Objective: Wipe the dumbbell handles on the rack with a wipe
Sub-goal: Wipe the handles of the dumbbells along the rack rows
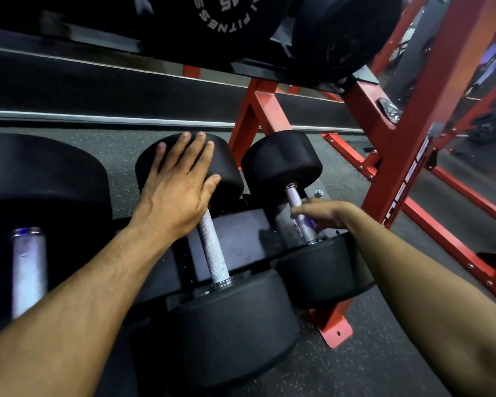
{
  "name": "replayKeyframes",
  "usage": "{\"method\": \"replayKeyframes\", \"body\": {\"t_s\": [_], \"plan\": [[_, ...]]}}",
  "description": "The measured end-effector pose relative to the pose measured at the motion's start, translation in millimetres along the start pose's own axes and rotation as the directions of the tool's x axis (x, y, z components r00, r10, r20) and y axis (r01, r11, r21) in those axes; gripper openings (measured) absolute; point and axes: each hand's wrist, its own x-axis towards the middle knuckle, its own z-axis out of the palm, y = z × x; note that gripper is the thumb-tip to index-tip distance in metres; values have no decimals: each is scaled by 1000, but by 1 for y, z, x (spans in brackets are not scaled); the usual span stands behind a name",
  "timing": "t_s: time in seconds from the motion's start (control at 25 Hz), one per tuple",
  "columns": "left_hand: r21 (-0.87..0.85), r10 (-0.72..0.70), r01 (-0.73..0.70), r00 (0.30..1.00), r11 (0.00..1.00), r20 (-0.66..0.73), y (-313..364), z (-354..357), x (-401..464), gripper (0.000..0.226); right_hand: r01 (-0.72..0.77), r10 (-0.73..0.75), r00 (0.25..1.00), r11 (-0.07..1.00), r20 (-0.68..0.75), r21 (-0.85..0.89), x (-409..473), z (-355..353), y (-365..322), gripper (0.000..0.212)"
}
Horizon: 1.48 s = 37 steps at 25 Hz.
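Three black dumbbells lie on the lowest shelf of a red rack (395, 156). My left hand (175, 184) rests flat, fingers straight, on the far head of the middle dumbbell (226, 164), above its knurled steel handle (214, 250). My right hand (321, 214) curls round the handle of the right dumbbell (294, 197), pinching a pale wipe (304, 220) against the steel. Only a small part of the wipe shows under the fingers. The left dumbbell's handle (29, 267) stands untouched at the far left.
An upper shelf (269, 67) with larger black dumbbells, one marked 15, overhangs the top of the view. Red rack legs and feet (334, 325) stand to the right on speckled dark rubber floor (341, 368). A mirror strip runs behind.
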Motion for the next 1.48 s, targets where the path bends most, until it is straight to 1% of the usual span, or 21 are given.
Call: {"method": "replayKeyframes", "body": {"t_s": [0.12, 0.16, 0.24, 0.28, 0.32, 0.44, 0.52, 0.56, 0.64, 0.72, 0.88, 1.0, 1.08, 1.12, 1.2, 1.24, 1.32, 1.4, 1.44, 1.48], "plan": [[3, 5, -5, 1000, 1000, -25, 1, 1, 0, 69, -22, 13, 999, 961, -35, -276, -15, 0, 3, 22], [6, 4, -4, 1000, 1000, -23, 0, 1, 1, 68, -22, 2, 998, 928, -56, -373, -20, 1, 2, 23], [23, 4, -4, 1000, 1000, -6, 1, -2, 0, 67, -44, -35, 991, 823, -128, -566, -31, 7, -1, 26], [31, 7, -7, 1000, 1000, 13, 2, -4, -1, 67, -65, -64, 981, 778, -182, -624, -35, 10, -3, 28], [29, 5, -6, 999, 1000, 43, 3, -7, -1, 68, -88, -93, 966, 760, -241, -644, -41, 13, -4, 29], [21, -15, 11, 979, 1000, 204, 5, -26, 2, 79, -88, -226, 881, 786, -416, -612, -57, 26, 0, 24], [-19, 6, 0, 949, 1000, 315, 2, -41, -9, 85, -30, -319, 804, 822, -503, -569, -64, 40, 8, 19], [-40, 11, 3, 937, 999, 349, -2, -51, -24, 84, 15, -370, 762, 830, -531, -557, -68, 49, 12, 19], [-48, 7, 10, 938, 999, 345, -6, -69, -67, 78, 88, -439, 707, 833, -555, -547, -76, 59, 15, 29], [30, -1, -9, 947, 1000, 320, -10, -83, -108, 70, 142, -462, 673, 847, -578, -513, -77, 59, 13, 35], [141, -80, 39, 952, 989, 294, -7, -96, -131, 63, 280, -503, 613, 859, -609, -428, -78, 54, 10, 31], [245, -89, 11, 947, 969, 309, -7, -92, -132, 60, 400, -603, 578, 796, -550, -453, -75, 58, 1, 32], [302, -141, 22, 915, 953, 378, -7, -89, -133, 61, 452, -657, 567, 753, -498, -479, -76, 65, -9, 31], [329, -170, 36, 905, 944, 390, -6, -88, -132, 62, 473, -671, 566, 740, -480, -477, -78, 69, -13, 30], [369, -241, 79, 877, 926, 417, -6, -89, -128, 63, 516, -695, 574, 718, -433, -467, -83, 78, -22, 25], [379, -259, 96, 875, 921, 408, -5, -90, -128, 65, 532, -703, 584, 709, -406, -463, -84, 83, -26, 23], [392, -261, 106, 894, 914, 365, -2, -90, -132, 65, 534, -690, 624, 719, -368, -445, -86, 90, -34, 19], [372, -232, 95, 910, 923, 344, -4, -94, -132, 68, 558, -702, 632, 706, -329, -436, -87, 97, -42, 17], [363, -216, 87, 918, 928, 331, -9, -98, -132, 70, 597, -730, 606, 680, -316, -425, -88, 102, -47, 17], [373, -202, 71, 924, 925, 324, -17, -103, -134, 73, 653, -772, 558, 635, -305, -413, -90, 107, -53, 14]]}}
